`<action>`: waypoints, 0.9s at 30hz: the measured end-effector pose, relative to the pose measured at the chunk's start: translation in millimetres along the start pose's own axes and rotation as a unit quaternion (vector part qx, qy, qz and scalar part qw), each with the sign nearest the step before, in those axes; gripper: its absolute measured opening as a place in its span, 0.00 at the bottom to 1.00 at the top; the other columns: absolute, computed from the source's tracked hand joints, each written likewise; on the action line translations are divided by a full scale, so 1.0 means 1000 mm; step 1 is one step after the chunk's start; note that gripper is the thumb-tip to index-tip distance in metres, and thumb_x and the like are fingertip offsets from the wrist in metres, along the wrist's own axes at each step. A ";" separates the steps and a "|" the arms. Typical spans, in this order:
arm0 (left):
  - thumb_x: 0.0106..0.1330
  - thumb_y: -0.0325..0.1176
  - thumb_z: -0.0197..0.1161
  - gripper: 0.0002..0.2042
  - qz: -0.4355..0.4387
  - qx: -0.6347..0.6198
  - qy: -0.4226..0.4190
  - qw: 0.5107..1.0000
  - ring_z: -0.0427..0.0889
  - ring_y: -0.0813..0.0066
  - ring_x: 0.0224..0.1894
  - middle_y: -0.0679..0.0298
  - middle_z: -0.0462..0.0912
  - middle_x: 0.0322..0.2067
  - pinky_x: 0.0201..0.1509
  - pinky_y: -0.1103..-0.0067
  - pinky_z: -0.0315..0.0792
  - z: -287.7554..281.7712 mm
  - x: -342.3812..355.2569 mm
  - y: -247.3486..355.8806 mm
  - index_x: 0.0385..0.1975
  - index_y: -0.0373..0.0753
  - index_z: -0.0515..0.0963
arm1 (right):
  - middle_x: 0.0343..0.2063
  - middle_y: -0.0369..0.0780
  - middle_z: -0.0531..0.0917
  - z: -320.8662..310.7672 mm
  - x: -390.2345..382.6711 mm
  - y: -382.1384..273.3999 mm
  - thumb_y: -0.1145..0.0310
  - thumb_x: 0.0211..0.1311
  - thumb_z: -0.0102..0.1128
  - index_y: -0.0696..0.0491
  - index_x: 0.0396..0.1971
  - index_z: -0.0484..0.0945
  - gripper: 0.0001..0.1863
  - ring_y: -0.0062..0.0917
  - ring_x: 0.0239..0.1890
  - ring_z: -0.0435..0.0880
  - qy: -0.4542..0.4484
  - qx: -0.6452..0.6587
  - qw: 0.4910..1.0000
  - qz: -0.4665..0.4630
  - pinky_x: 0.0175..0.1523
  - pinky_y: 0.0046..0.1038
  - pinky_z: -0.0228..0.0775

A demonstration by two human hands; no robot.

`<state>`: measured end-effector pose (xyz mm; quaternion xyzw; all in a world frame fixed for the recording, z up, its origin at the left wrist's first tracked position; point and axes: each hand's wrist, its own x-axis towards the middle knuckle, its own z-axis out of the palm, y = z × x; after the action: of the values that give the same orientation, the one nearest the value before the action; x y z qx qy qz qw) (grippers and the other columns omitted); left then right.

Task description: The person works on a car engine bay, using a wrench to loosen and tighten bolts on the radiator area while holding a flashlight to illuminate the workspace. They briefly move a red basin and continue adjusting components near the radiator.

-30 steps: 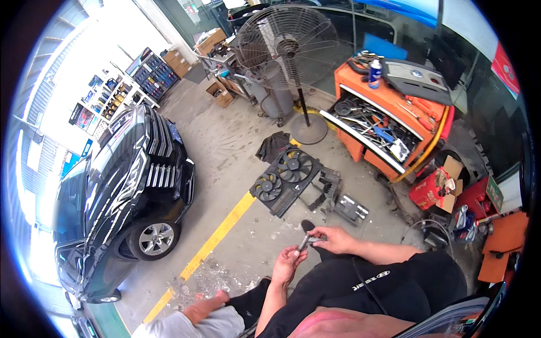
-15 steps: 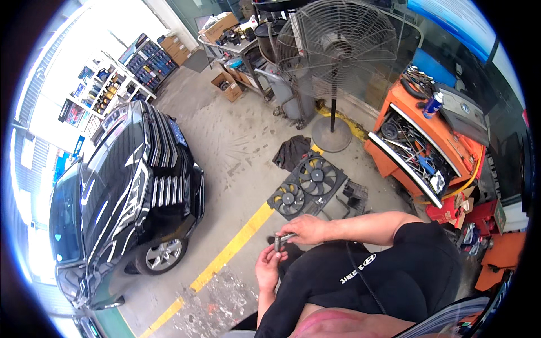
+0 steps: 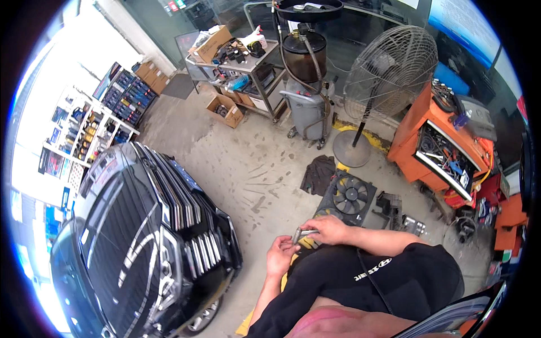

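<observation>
Left hand (image 3: 280,257), right hand (image 3: 331,230), each grip closed on one metal tool (image 3: 297,234), one black car (image 3: 127,225)

A black car (image 3: 129,242) and tool cabinet (image 3: 408,138) show a garage workshop.

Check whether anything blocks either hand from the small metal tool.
Nothing visible does: the left hand and the right hand both have their fingers on the small metal tool. The black fan unit lies beyond, on the floor.
</observation>
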<state>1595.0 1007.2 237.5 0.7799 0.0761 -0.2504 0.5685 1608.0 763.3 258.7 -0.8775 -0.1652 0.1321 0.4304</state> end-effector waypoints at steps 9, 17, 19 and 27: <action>0.64 0.20 0.70 0.17 -0.087 -0.340 -0.067 0.934 0.87 0.67 0.46 0.55 0.86 0.45 0.53 0.76 0.82 -0.120 0.143 0.038 0.52 0.31 0.76 | 0.42 0.41 0.88 -0.016 0.158 -0.021 0.64 0.61 0.72 0.47 0.55 0.81 0.22 0.36 0.44 0.88 0.104 0.051 0.993 0.037 0.49 0.37 0.80; 0.72 0.21 0.63 0.07 -0.087 -0.429 -0.034 0.898 0.87 0.66 0.44 0.55 0.86 0.41 0.52 0.76 0.84 -0.194 0.298 0.092 0.47 0.31 0.79 | 0.45 0.39 0.88 -0.076 0.355 0.020 0.64 0.62 0.71 0.46 0.55 0.82 0.21 0.37 0.48 0.87 0.106 0.027 0.988 -0.112 0.50 0.38 0.80; 0.67 0.17 0.67 0.09 -0.043 -0.380 0.020 0.924 0.88 0.67 0.42 0.55 0.86 0.40 0.51 0.76 0.84 -0.208 0.330 0.118 0.44 0.31 0.79 | 0.45 0.40 0.88 -0.089 0.400 0.028 0.64 0.62 0.71 0.47 0.55 0.82 0.21 0.37 0.47 0.87 0.097 0.056 0.990 -0.092 0.51 0.38 0.80; 0.55 0.23 0.79 0.19 0.158 0.133 0.154 0.966 0.87 0.74 0.42 0.58 0.85 0.45 0.50 0.78 0.81 -0.228 0.476 0.246 0.46 0.30 0.81 | 0.41 0.42 0.88 -0.169 0.545 0.048 0.65 0.61 0.71 0.49 0.53 0.81 0.19 0.38 0.46 0.88 0.125 0.080 0.989 0.019 0.50 0.38 0.80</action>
<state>2174.6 1055.4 270.8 0.8797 0.0041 -0.0420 0.4737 2175.7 835.0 271.7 -0.8530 -0.0824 0.0421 0.5136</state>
